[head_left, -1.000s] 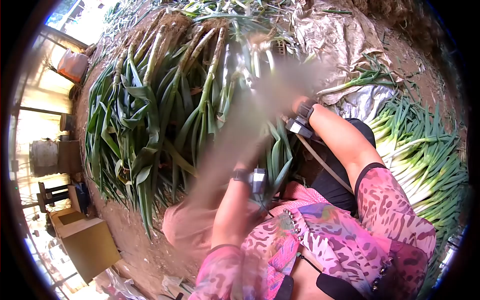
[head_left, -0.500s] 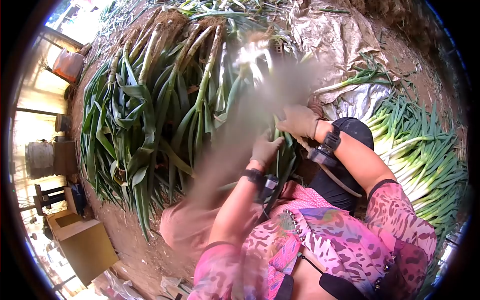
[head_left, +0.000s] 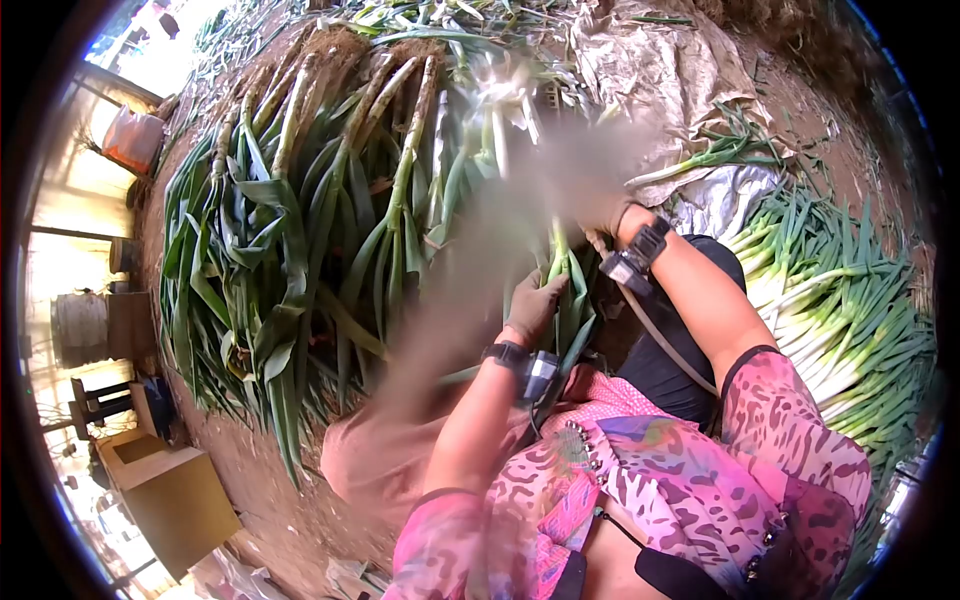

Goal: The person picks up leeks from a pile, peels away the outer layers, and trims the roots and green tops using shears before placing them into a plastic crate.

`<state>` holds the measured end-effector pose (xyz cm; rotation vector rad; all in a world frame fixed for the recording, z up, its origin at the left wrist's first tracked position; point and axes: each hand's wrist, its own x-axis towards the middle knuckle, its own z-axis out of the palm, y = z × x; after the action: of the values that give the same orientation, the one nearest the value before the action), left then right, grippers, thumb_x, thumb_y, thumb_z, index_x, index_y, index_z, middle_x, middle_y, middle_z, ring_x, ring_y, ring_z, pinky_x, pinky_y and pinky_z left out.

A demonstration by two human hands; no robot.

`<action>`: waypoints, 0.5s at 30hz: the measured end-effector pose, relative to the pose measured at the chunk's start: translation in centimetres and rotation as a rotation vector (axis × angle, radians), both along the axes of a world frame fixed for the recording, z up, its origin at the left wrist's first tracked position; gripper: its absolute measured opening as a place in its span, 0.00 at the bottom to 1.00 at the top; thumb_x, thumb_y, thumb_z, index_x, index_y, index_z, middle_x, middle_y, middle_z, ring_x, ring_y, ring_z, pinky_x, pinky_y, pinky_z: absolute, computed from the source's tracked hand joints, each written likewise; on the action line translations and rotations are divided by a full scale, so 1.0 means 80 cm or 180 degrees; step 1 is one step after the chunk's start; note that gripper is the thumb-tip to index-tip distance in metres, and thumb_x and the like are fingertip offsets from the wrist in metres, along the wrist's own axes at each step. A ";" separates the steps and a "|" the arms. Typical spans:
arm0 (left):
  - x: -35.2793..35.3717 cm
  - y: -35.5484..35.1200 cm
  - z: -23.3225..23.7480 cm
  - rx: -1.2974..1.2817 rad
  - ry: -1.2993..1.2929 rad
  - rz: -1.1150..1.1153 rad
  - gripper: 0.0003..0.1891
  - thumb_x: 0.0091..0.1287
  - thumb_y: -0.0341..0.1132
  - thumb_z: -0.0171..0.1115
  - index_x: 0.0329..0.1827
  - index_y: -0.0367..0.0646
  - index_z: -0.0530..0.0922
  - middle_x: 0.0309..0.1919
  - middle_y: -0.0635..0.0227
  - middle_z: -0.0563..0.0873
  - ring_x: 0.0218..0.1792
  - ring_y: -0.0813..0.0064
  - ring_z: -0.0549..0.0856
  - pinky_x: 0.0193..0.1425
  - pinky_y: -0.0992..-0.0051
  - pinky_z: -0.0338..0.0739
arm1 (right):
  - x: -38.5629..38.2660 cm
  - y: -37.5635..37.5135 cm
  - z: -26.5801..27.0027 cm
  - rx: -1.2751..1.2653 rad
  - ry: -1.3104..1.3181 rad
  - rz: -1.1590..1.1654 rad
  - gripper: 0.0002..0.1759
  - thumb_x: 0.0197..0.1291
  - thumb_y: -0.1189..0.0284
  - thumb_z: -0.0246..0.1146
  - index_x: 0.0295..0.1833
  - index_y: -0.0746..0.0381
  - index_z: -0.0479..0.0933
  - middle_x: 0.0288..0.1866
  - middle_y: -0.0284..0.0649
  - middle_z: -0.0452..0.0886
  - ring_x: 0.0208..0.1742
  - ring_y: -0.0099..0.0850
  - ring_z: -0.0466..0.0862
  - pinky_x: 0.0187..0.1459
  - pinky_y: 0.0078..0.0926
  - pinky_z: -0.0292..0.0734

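Near the middle of the dirt floor, holds a leek by its green stalk in the left hand, with fingers curled and pressed around it. Extends the right hand just beyond, partly under a grey blur; cannot tell the state of its fingers. Could lose the leek through too loose a grip, or split the leaves by squeezing too hard. Could snag the tan hose, running beside the right wrist and over the dark trouser leg, with a sudden pull. Could bruise the pale-stemmed leeks toward the floor's right edge by shifting the knee outward.
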<state>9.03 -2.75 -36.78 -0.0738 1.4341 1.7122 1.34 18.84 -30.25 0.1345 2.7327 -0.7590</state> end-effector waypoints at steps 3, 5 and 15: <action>-0.001 0.009 0.017 0.0056 0.0062 0.0108 0.16 0.73 0.38 0.66 0.58 0.36 0.82 0.44 0.72 0.88 0.41 0.83 0.83 0.48 0.78 0.78 | -0.021 0.006 -0.004 0.0010 0.0014 -0.0083 0.21 0.60 0.61 0.62 0.51 0.66 0.82 0.44 0.52 0.86 0.46 0.49 0.87 0.49 0.43 0.82; -0.001 0.009 0.012 -0.0089 0.0232 0.0107 0.17 0.73 0.38 0.66 0.58 0.36 0.82 0.44 0.72 0.88 0.41 0.83 0.83 0.47 0.78 0.79 | -0.029 0.005 -0.005 -0.0009 0.0008 -0.0110 0.22 0.60 0.61 0.63 0.51 0.67 0.82 0.44 0.52 0.86 0.46 0.49 0.87 0.50 0.43 0.82; -0.005 0.001 0.017 -0.0077 0.0137 0.0035 0.20 0.71 0.40 0.68 0.58 0.34 0.81 0.43 0.68 0.88 0.42 0.80 0.84 0.48 0.76 0.79 | -0.023 -0.014 -0.011 -0.0172 -0.0052 0.0016 0.25 0.57 0.57 0.64 0.48 0.69 0.83 0.43 0.56 0.87 0.46 0.51 0.88 0.50 0.43 0.82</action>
<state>8.60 -2.65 -35.44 -0.0586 1.4889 1.7150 -0.49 17.76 -31.14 0.1214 2.6933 -0.8257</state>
